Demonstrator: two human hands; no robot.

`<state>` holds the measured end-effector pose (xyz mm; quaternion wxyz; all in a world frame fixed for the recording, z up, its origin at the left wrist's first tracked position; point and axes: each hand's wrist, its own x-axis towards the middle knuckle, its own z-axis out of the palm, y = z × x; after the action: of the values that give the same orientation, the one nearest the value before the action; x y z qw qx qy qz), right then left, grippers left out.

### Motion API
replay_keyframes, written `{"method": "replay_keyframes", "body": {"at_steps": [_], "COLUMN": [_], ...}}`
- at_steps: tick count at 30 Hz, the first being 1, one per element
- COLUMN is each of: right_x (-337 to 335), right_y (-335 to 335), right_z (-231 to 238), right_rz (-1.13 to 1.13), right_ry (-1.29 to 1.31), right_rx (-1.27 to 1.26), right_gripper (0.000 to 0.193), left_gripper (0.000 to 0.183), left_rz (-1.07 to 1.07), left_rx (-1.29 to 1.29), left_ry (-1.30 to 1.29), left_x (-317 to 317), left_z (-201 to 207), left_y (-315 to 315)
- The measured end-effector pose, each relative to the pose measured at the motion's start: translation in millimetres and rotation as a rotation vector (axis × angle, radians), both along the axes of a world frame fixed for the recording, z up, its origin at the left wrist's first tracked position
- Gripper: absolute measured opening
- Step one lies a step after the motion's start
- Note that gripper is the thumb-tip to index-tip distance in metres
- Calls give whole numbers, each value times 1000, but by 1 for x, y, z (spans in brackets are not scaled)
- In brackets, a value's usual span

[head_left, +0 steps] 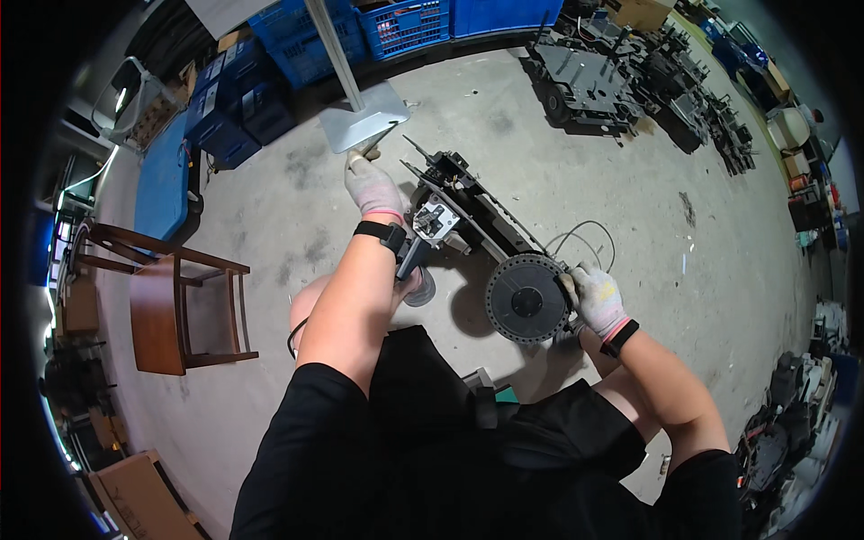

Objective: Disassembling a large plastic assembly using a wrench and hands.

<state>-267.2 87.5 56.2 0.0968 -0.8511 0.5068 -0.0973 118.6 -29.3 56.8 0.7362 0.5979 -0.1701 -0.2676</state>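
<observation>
In front of me a long black wheeled frame (490, 216) stands at a slant, one end toward my right knee. A large black round wheel (527, 300) with a notched rim is at its near end. My right hand (596, 295), in a pale glove, is closed around the wheel's right edge. A silvery metal bracket with a mechanism (436, 221) is fixed on the frame's left side. Beyond it, my gloved left hand (373, 187) is closed on a thin dark rod (382, 139), whose kind I cannot make out.
A metal stand's flat base (364, 119) lies just past my left hand. A brown wooden chair (160, 310) is at the left. Blue crates (405, 29) line the back. Several wheeled black machine bases (589, 81) sit at the back right, and more parts (769, 450) at the right.
</observation>
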Motion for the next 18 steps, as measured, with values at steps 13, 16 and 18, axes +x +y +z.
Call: {"method": "replay_keyframes", "body": {"at_steps": [13, 16, 18], "right_x": [15, 14, 9], "right_y": [20, 19, 17], "right_z": [14, 17, 15], "right_rz": [95, 85, 93], "right_ry": [14, -2, 23], "right_rx": [-35, -37, -49], "right_gripper": [25, 27, 28], "left_gripper": [38, 55, 75], "left_rz": [-76, -381, -705], "left_rx": [36, 463, 752], "left_ry": [-253, -634, -970], "left_x": [-13, -13, -31], "left_z": [-3, 21, 25], "left_y": [-5, 7, 23]}}
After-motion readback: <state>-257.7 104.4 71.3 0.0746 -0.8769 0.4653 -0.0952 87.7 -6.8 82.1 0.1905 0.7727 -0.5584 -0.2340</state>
